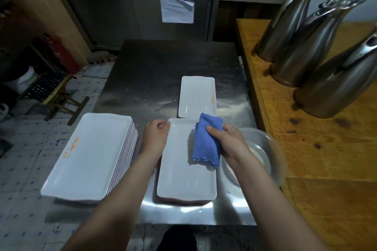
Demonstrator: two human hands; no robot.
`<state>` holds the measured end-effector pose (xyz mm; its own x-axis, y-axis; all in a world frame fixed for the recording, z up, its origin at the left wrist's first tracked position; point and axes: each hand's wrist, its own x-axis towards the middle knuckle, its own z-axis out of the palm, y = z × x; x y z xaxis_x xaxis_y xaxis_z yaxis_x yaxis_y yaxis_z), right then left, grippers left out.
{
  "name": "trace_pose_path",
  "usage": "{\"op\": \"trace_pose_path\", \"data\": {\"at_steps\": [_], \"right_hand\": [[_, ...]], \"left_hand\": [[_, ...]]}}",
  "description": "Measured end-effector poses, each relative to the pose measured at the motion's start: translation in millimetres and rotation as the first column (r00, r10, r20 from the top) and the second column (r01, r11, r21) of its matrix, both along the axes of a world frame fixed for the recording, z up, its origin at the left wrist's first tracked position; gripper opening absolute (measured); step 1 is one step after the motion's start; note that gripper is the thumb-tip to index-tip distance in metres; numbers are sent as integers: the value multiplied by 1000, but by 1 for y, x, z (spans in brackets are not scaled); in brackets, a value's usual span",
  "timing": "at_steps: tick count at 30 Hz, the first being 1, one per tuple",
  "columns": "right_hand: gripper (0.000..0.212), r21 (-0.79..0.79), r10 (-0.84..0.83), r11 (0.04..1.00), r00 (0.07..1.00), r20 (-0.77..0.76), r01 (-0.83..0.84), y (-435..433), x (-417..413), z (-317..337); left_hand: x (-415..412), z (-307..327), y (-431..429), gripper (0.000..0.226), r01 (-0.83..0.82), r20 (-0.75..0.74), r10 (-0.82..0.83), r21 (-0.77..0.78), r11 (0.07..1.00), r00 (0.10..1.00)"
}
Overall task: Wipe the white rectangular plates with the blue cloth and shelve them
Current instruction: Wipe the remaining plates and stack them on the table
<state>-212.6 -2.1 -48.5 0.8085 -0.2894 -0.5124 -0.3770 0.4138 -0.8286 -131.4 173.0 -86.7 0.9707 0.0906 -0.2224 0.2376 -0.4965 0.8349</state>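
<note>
On steel table [155, 79] | left hand [156, 134] grips plate [183, 179] corner | right hand [228, 140] holds blue cloth [206, 144] over plate

This is a restaurant kitchen: a steel table [163, 71] with a stack of plates [89, 155] on it, a steel cabinet [138, 10] behind it, steel jugs [302, 47] right of it.

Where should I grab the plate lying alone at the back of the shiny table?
The far plate lies flat with a raised rim, so its left long edge is probably best. Bare table sits beside it there. Slide your fingers under from the left, since the blue cloth crowds its near end.
</note>
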Motion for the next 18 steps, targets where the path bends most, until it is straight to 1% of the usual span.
{"op": "trace_pose_path", "data": {"at_steps": [2, 6, 8, 11, 15, 18], "right_hand": [[16, -37, -32, 999, 999, -29, 31, -5, 14, -1], [12, -47, -70, 997, 995, -68, 67, -14, 42, -3], [12, -42, -91, 995, 991, -96, 88, -18, 53, -4], [16, -62, -126, 991, 983, -137, 118, -24, 66, -9], [16, -113, -208, 975, 964, -165, 191, -27, 75, -16], [11, -142, -203, 973, 966, -159, 182, -27, 79, -19]], "left_hand": [[27, -4, -9, 5, 12, -35, -12, -15, 1000, 999], [78, -13, -31, 24, 92, -96, -85, 67, 994, 992], [101, -20, -43, 29, 149, -131, -135, 104, 983, 982], [126, -30, -58, 33, 190, -159, -165, 155, 970, 973], [142, -40, -75, 34, 247, -152, -217, 215, 945, 964], [146, -46, -79, 33, 285, -141, -255, 267, 921, 957]]}}
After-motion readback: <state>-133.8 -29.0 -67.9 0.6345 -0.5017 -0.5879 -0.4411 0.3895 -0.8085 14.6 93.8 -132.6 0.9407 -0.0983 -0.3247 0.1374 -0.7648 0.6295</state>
